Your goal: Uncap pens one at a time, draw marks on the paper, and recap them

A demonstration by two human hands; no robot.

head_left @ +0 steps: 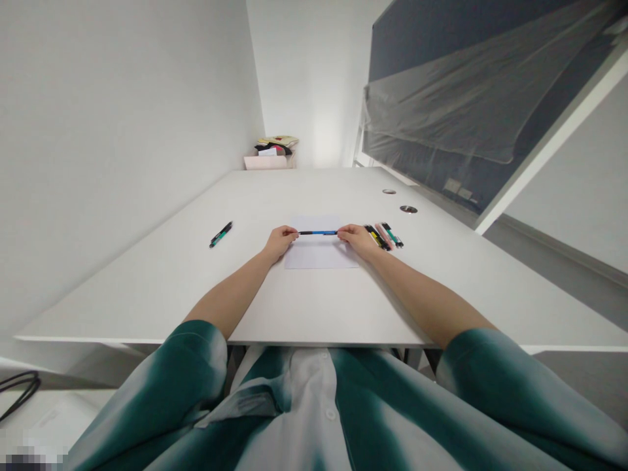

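A blue pen (321, 233) with a black end lies sideways between my two hands, above a white sheet of paper (321, 256). The fingertips of my left hand (281, 241) pinch its black end. At the blue end, my right hand (358, 238) pinches it as well. Just right of my right hand, several pens (385, 235) with black, yellow, pink and green parts lie close together on the table. A green and black pen (220, 235) rests by itself to the left of the paper.
The white table (304, 307) reaches far ahead, with a wall along its left. Two round cable-hole covers (408, 209) sit at the right edge, near a dark panel (441, 98) partly wrapped in plastic film. A box (267, 161) with folded items stands at the far end.
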